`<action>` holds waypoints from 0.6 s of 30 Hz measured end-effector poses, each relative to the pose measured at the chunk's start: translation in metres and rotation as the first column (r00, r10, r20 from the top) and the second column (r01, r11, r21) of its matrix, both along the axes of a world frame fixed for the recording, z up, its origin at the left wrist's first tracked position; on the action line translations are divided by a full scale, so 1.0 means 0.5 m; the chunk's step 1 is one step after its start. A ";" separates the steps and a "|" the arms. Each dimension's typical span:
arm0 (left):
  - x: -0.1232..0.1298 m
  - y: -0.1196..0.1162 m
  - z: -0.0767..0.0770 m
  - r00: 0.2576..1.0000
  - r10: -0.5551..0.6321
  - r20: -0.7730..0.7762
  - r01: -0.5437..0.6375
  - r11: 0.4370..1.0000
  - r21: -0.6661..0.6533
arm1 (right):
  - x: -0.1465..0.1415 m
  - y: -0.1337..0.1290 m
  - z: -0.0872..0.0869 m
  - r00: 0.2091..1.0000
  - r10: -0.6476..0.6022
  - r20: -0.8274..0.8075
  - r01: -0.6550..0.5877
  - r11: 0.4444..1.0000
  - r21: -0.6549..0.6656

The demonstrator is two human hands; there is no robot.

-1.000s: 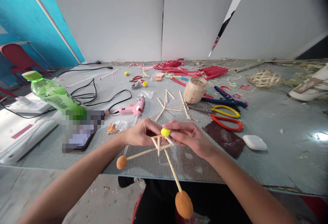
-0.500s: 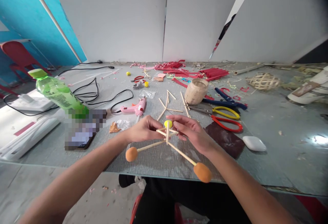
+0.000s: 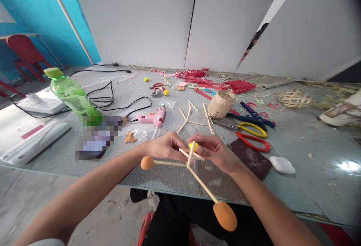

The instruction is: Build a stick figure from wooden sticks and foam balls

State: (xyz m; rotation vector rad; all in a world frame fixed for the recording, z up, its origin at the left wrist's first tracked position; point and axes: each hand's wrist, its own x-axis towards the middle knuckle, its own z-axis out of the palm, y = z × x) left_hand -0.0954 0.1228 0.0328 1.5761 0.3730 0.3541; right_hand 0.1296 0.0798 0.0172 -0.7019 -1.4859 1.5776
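Observation:
Between my hands, just above the table's front part, is a small frame of joined wooden sticks (image 3: 190, 156). Two of its sticks reach toward me, each tipped with an orange clay lump (image 3: 225, 216). My left hand (image 3: 168, 146) grips the frame from the left, its fingertips partly hidden behind the sticks. My right hand (image 3: 216, 151) has thumb and fingers closed around a small yellow ball (image 3: 193, 147) at the top of the frame. Behind the hands lie loose wooden sticks (image 3: 186, 120), and a pink glue gun (image 3: 153, 118) rests to their left.
A wooden jar (image 3: 221, 104), yellow-and-red-handled scissors (image 3: 251, 137) and blue pliers (image 3: 251, 115) sit to the right. A dark sandpaper-like sheet (image 3: 249, 159) and white case (image 3: 282, 165) lie nearer. Left are a green bottle (image 3: 75, 97), a phone (image 3: 96, 142) and black cables (image 3: 113, 101).
The stick frame has tilted and turned in my hands, with the right orange end swinging lower and nearer. The whole view has shifted a little. Both hands keep their hold.

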 end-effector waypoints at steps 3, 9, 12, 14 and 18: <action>0.001 -0.002 0.003 1.000 -0.002 -0.004 0.002 1.000 0.006 | -0.003 -0.002 0.007 1.000 0.016 0.025 -0.016 1.000 0.002; 0.004 -0.008 0.014 1.000 0.011 -0.010 -0.011 1.000 0.008 | -0.002 -0.003 0.006 1.000 0.008 0.020 -0.008 1.000 -0.005; 0.002 -0.006 0.018 1.000 0.024 -0.014 -0.024 1.000 0.017 | -0.001 -0.004 0.005 1.000 0.003 0.015 -0.002 0.999 -0.054; 0.001 -0.005 0.018 1.000 0.023 -0.017 -0.023 0.999 0.036 | -0.001 -0.004 0.005 1.000 -0.001 0.027 0.003 0.999 -0.046; 0.001 -0.003 0.013 0.999 0.022 -0.029 -0.020 0.998 0.051 | -0.003 -0.004 0.009 0.999 -0.016 0.052 0.014 0.999 0.033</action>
